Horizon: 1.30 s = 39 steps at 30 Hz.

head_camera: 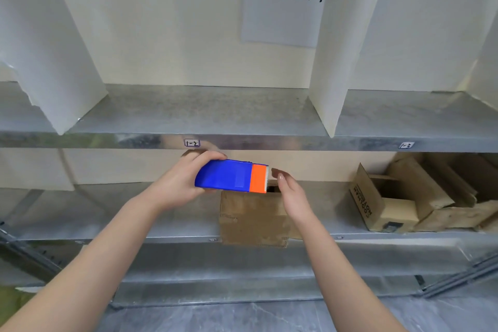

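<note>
From my feed a good deal is masked. The left hand (177, 183) covers the near end of the blue and orange packet (231, 176), so I cannot see how that end finishes. The fingers that wrap over its top edge show only as far as their tips. The packet in turn hides most of the opening of the cardboard box (250, 215) directly below both hands. Only a dark sliver of the opening shows, just under the orange end. The right wrist crosses the box's right corner. Above the hands, the paper sign (283, 0) is cut off on its right by a white divider (331, 67), leaving two characters, the second only partly showing. The print on the open carton (369, 197) to the right of the right hand runs sideways, and I cannot read it surely.

The left hand grips the packet, fingers curled over the top and palm beneath, holding it nearly level with the orange, saw-toothed end pointing right. The right hand (292, 197) is loosely spread and holds nothing, its fingers nearly straight. Its fingertips (280, 176) sit just beside the toothed end, and I cannot tell whether they touch it. The packet hangs clear above the box, just under the shelf edge (296, 143) bearing the tag 1-2 (192, 143).
</note>
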{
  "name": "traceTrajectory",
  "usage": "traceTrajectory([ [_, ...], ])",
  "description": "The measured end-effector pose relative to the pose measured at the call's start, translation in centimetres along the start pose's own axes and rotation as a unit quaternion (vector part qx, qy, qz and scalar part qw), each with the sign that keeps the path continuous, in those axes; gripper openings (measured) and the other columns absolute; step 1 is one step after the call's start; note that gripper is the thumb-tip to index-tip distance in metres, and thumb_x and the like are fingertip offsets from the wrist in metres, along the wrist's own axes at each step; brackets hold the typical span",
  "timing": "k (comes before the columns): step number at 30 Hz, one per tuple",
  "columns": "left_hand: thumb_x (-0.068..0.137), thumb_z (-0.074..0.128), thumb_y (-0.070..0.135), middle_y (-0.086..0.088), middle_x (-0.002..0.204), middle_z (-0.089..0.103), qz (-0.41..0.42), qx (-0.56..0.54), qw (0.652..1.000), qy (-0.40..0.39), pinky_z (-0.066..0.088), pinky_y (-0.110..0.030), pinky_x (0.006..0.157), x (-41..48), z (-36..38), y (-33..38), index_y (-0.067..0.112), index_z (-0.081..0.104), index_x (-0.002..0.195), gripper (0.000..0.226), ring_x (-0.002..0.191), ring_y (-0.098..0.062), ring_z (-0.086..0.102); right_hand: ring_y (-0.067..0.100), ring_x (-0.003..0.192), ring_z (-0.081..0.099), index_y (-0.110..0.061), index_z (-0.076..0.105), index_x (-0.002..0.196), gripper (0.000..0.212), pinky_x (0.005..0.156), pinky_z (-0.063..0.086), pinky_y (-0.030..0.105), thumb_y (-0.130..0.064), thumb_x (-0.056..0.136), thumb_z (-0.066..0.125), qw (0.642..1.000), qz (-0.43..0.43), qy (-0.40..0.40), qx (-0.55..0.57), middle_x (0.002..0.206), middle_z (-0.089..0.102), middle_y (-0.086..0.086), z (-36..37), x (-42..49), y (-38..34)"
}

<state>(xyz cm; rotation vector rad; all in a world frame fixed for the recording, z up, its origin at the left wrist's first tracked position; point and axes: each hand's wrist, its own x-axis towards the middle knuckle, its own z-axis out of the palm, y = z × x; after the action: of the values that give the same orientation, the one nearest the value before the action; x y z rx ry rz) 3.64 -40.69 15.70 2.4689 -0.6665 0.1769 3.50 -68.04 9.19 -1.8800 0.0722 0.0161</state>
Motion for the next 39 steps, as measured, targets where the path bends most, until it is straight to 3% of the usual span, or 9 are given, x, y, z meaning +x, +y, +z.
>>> traceTrajectory([
  [5,0.077,0.078,0.017,0.023,0.129,0.043,-0.003,0.006,1.0,-0.002,0.037,-0.025,0.098,0.2,-0.2,0.2,0.065,0.032,0.12,0.079,0.118,-0.007,0.04,0.012,0.121,0.057,-0.021,0.063,0.125,0.057,0.11,0.04,0.04,-0.061,0.087,0.046,0.994,0.042,-0.034,0.097,0.125,0.065,-0.006,0.7,0.8,-0.2],
  [8,0.076,0.079,0.017,0.023,0.13,0.042,-0.006,0.01,1.0,0.003,0.036,-0.024,0.099,0.2,-0.1,0.3,0.065,0.032,0.12,0.08,0.119,-0.007,0.04,0.014,0.111,0.063,-0.018,0.067,0.108,0.027,0.104,0.048,0.037,-0.036,0.1,0.048,0.989,0.028,-0.036,0.142,0.112,0.07,0.001,0.2,0.6,-0.6],
  [10,0.076,0.08,0.019,0.021,0.131,0.043,-0.009,0.007,1.0,0.005,0.036,-0.026,0.1,0.2,0.1,0.4,0.062,0.034,0.121,0.077,0.121,-0.008,0.039,0.016,0.11,0.064,-0.01,0.066,0.11,0.026,0.101,0.05,0.033,-0.025,0.103,0.046,0.986,0.019,-0.043,0.158,0.112,0.07,0.005,0.1,0.5,-0.4],
  [18,0.077,0.078,0.02,0.024,0.127,0.042,-0.005,0.003,1.0,0.005,0.033,-0.02,0.099,0.5,1.1,1.0,0.057,0.035,0.12,0.072,0.121,-0.002,0.036,0.008,0.084,0.064,-0.014,0.067,0.092,0.02,0.08,0.051,0.024,-0.022,0.1,0.051,0.997,-0.022,0.001,0.071,0.089,0.071,-0.004,0.1,0.2,0.2],
  [24,0.078,0.078,0.025,0.022,0.124,0.044,-0.019,0.007,1.0,0.007,0.035,-0.024,0.098,0.6,1.9,1.2,0.054,0.037,0.126,0.069,0.119,-0.003,0.035,0.014,0.086,0.065,-0.029,0.064,0.083,0.02,0.084,0.053,0.029,-0.012,0.092,0.059,0.999,-0.016,0.041,0.029,0.087,0.069,-0.007,-0.5,0.7,0.6],
  [28,0.078,0.077,0.028,0.019,0.119,0.043,-0.01,0.029,1.0,0.002,0.037,-0.026,0.095,0.8,3.0,1.5,0.044,0.041,0.135,0.07,0.116,-0.008,0.036,0.017,0.079,0.065,-0.022,0.065,0.082,0.015,0.076,0.051,0.027,-0.011,0.09,0.059,0.997,0.004,0.072,0.001,0.081,0.069,-0.003,-1.3,0.8,0.2],
  [33,0.077,0.077,0.03,0.009,0.118,0.05,-0.004,0.065,0.998,0.001,0.037,-0.027,0.092,0.7,2.4,0.5,0.041,0.046,0.136,0.067,0.113,-0.014,0.04,0.024,0.084,0.067,-0.027,0.065,0.074,0.012,0.078,0.054,0.036,-0.024,0.086,0.064,0.989,0.073,0.128,-0.019,0.078,0.072,-0.005,-4.3,0.8,2.7],
  [35,0.074,0.073,0.041,0.005,0.119,0.053,-0.02,0.075,0.997,0.007,0.036,-0.027,0.093,0.3,1.8,-0.5,0.039,0.047,0.136,0.068,0.112,-0.018,0.044,0.024,0.089,0.065,-0.029,0.066,0.082,0.006,0.081,0.051,0.036,-0.031,0.087,0.063,0.982,0.092,0.142,-0.085,0.091,0.072,-0.005,-6.4,1.0,3.8],
  [39,0.073,0.072,0.052,0.003,0.118,0.055,-0.043,0.082,0.996,-0.013,0.036,-0.027,0.093,0.9,1.9,-0.7,0.039,0.044,0.14,0.074,0.113,-0.02,0.045,0.025,0.096,0.061,-0.022,0.067,0.101,0.019,0.078,0.045,0.032,-0.037,0.093,0.057,0.966,0.088,0.162,-0.181,0.1,0.069,-0.002,-7.5,1.3,3.7],
])
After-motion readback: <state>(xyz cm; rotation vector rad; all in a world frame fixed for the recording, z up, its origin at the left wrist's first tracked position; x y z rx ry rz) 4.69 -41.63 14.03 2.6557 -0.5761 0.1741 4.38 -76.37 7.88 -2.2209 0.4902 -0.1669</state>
